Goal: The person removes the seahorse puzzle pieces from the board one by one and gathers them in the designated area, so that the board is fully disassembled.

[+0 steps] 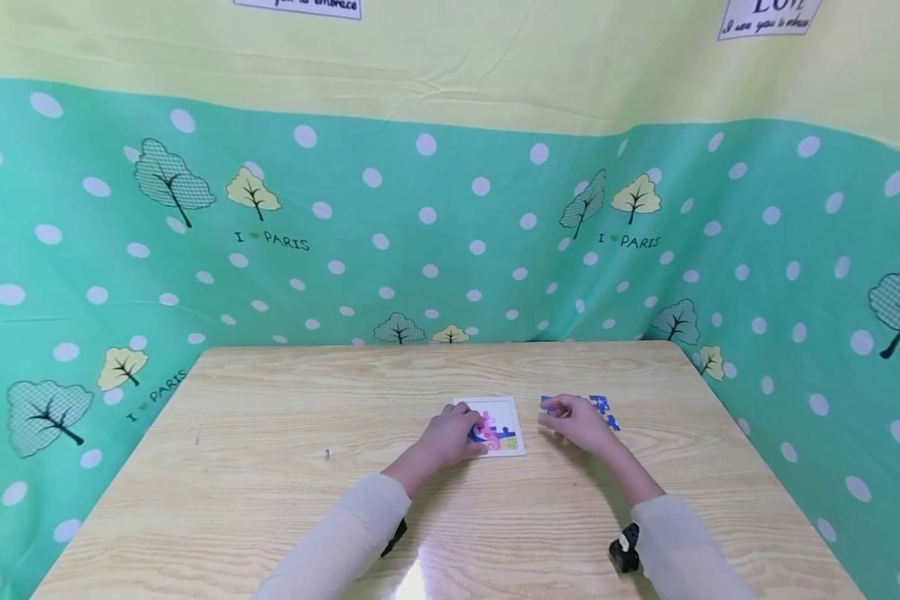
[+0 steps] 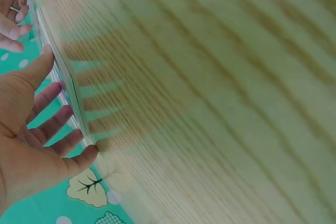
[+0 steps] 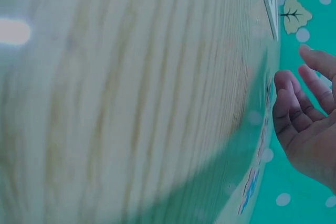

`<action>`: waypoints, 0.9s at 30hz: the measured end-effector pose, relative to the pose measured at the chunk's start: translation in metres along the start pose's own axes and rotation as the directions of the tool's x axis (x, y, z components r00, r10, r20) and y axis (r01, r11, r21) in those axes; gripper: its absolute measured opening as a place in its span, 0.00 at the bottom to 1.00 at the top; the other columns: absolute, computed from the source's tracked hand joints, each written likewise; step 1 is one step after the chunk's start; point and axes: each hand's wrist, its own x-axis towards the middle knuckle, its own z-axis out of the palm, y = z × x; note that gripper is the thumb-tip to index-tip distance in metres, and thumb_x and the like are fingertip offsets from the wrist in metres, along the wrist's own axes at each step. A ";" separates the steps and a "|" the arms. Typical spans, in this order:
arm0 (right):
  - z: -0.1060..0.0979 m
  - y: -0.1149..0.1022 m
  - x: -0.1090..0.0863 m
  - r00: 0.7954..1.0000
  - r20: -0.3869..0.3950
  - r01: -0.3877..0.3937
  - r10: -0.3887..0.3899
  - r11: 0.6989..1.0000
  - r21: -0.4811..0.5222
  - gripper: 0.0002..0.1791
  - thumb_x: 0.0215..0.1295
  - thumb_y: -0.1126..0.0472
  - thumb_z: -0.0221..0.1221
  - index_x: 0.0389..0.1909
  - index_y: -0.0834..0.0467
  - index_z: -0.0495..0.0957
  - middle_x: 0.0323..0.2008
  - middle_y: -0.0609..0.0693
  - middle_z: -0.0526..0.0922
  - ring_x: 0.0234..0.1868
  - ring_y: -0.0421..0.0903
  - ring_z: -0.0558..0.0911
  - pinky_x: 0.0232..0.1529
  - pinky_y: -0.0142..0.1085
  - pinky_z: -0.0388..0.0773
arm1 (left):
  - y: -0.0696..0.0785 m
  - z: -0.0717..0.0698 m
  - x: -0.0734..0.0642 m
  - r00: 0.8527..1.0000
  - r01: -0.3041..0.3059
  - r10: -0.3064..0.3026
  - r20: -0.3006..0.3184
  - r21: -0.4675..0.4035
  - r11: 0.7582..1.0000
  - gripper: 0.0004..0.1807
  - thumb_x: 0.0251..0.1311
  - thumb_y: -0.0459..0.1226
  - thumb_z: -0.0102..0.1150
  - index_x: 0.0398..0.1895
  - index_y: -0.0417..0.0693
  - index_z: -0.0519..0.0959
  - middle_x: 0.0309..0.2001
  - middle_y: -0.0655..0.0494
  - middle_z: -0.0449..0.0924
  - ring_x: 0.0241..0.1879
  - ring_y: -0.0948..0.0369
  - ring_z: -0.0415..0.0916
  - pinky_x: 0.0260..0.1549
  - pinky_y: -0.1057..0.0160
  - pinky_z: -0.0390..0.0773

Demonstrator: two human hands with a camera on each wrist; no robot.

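Note:
A square white-framed jigsaw puzzle (image 1: 519,437) lies on the table, partly filled with pink, blue and green pieces. My left hand (image 1: 450,435) rests over its left side, hiding part of the picture. In the left wrist view, the spread fingers of the left hand (image 2: 37,124) touch the puzzle's edge. Loose blue jigsaw pieces (image 1: 606,408) lie to the right of the puzzle. Just above them is my right hand (image 1: 581,423), which covers some of them. The right wrist view shows the right hand (image 3: 310,114) with loosely bent fingers and no piece visible in them.
The wood-grain table (image 1: 285,400) extends to both sides and toward me. A tiny dark speck (image 1: 327,454) lies left of the puzzle. A green and yellow patterned cloth (image 1: 427,217) hangs behind and at the sides. Each wrist wears a black camera (image 1: 625,550).

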 end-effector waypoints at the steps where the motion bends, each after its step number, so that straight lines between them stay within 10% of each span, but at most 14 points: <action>1: 0.001 -0.001 0.000 1.000 0.003 0.003 -0.003 1.000 0.002 0.20 0.58 0.59 0.62 0.51 0.63 0.76 0.32 0.54 0.79 0.27 0.47 0.79 0.28 0.37 0.79 | 0.000 0.000 0.000 1.000 0.001 -0.001 0.002 -0.002 1.000 0.23 0.56 0.51 0.62 0.51 0.49 0.76 0.51 0.52 0.73 0.52 0.54 0.68 0.51 0.52 0.74; 27: 0.037 -0.031 0.005 0.996 0.082 0.035 -0.041 0.996 0.084 0.19 0.57 0.60 0.64 0.50 0.58 0.78 0.34 0.52 0.79 0.24 0.46 0.77 0.23 0.35 0.76 | -0.001 0.002 0.003 1.000 0.007 -0.007 -0.007 0.018 1.000 0.23 0.55 0.51 0.62 0.51 0.50 0.76 0.50 0.52 0.73 0.50 0.54 0.69 0.49 0.52 0.75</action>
